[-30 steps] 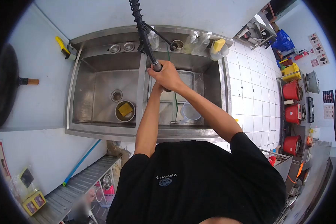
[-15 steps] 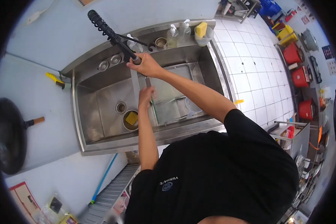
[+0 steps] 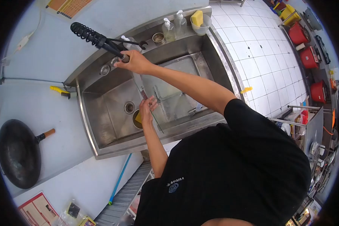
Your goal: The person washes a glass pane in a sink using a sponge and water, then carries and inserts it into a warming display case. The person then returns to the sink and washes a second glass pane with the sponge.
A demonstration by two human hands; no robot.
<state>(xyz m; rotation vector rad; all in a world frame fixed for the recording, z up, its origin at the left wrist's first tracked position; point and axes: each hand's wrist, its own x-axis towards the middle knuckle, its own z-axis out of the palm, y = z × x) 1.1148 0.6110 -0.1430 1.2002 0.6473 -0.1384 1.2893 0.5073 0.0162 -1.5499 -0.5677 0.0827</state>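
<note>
My right hand [image 3: 136, 62] is closed around the lower end of a black pull-down spray faucet [image 3: 111, 47] with a coiled spring, above the back of the sink. Over the divider between the two basins, my left hand [image 3: 147, 108] is partly curled around a slim utensil [image 3: 144, 93] with a reddish-brown part and a silvery part; its exact kind is unclear. A thin green strip [image 3: 157, 122] shows beside that hand. Below it, partly covered, a round bowl [image 3: 136, 125] holds a yellow sponge [image 3: 138, 116]. The right basin [image 3: 177, 100] contains cloudy water and a small metal utensil [image 3: 156, 93].
Soap pump bottles [image 3: 168, 30], a small metal cup [image 3: 158, 38] and a plastic tub [image 3: 202, 28] with a yellow sponge stand on the back ledge. A drain [image 3: 129, 107] lies in the left basin. A wok [image 3: 19, 153] and a yellow-handled brush [image 3: 60, 90] are at left.
My left hand has shifted from the right basin's edge to over the divider, and the slim utensil now shows in it. My right hand stays on the faucet. The view has turned slightly.
</note>
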